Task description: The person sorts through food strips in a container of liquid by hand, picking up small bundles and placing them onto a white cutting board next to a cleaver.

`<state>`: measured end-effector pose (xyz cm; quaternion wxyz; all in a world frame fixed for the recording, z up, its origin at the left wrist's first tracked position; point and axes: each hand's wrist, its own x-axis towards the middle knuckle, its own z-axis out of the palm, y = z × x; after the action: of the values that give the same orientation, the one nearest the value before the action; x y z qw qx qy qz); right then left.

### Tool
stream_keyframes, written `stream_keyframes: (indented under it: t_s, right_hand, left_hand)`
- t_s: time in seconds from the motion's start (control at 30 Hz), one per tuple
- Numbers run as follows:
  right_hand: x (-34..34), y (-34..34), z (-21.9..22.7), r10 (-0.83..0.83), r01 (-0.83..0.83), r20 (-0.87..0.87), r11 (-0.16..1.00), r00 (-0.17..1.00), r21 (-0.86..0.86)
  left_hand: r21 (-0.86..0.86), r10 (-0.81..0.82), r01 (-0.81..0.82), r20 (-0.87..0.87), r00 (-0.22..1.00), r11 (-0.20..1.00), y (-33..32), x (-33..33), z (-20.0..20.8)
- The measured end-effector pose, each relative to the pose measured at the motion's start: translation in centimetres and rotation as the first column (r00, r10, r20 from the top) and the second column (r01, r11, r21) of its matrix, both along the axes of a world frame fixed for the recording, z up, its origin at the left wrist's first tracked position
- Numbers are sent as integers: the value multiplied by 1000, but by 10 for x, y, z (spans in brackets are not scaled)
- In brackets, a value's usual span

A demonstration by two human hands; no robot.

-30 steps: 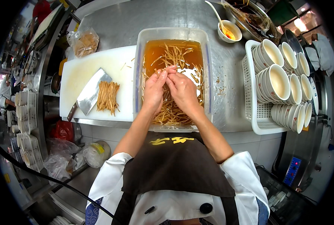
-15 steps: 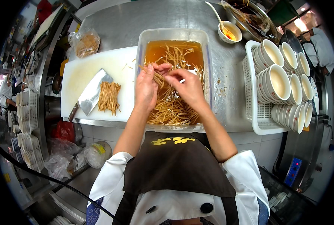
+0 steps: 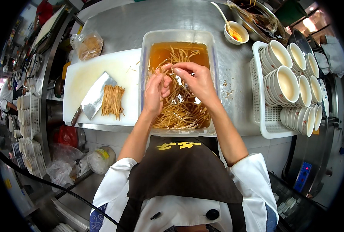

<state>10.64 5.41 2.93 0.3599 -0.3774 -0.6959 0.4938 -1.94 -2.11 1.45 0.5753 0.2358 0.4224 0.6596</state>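
Observation:
A clear plastic tub (image 3: 214, 42) in front of me holds amber liquid with many thin tan strips (image 3: 181, 116), which look like soaked dried vegetable, floating in it. Over the tub, my left hand (image 3: 155, 91) is closed round a few strips, their ends poking out near the fingertips. My right hand (image 3: 197, 81) pinches at strips beside the left fingertips, thumb and forefinger together. Left of the tub, a neat bundle of strips (image 3: 112, 100) lies on a white cutting board (image 3: 77, 81), next to a cleaver (image 3: 96, 96) lying flat, its dark handle toward me.
At right, a white plastic basket (image 3: 261, 116) holds several stacks of bowls (image 3: 288, 83). A bowl with a spoon (image 3: 235, 33) and red-orange sauce stands at the back, near a large metal basin (image 3: 257, 17). A plastic bag (image 3: 87, 44) sits behind the board on the steel counter (image 3: 121, 23).
My right hand has lifted slightly and turned, its fingers now bent over toward the left fingertips. My left hand has shifted a little and its fingers have curled in more.

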Motion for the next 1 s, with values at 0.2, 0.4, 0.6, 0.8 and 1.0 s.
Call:
stream_keyframes:
  t_s: [0.2,0.4,0.6,0.8,1.0]
  right_hand:
    - [-11,-2,3,133,-195,-205,925,970,-326]
    - [-12,3,3,197,-277,-229,875,953,-398]
    - [-8,6,0,193,-271,-245,898,950,-346]
    - [-6,3,-1,200,-228,-169,960,965,-165]
    - [-7,2,8,168,-172,-73,983,983,-60]
  left_hand:
    - [17,-26,29,-170,985,999,2,4,-1]
    - [74,5,28,-411,912,997,-1,4,-6]
    - [85,-33,95,-546,837,992,1,-3,-6]
    - [56,-92,148,-554,828,987,0,-10,-10]
    - [58,-74,123,-530,845,991,0,-8,-9]
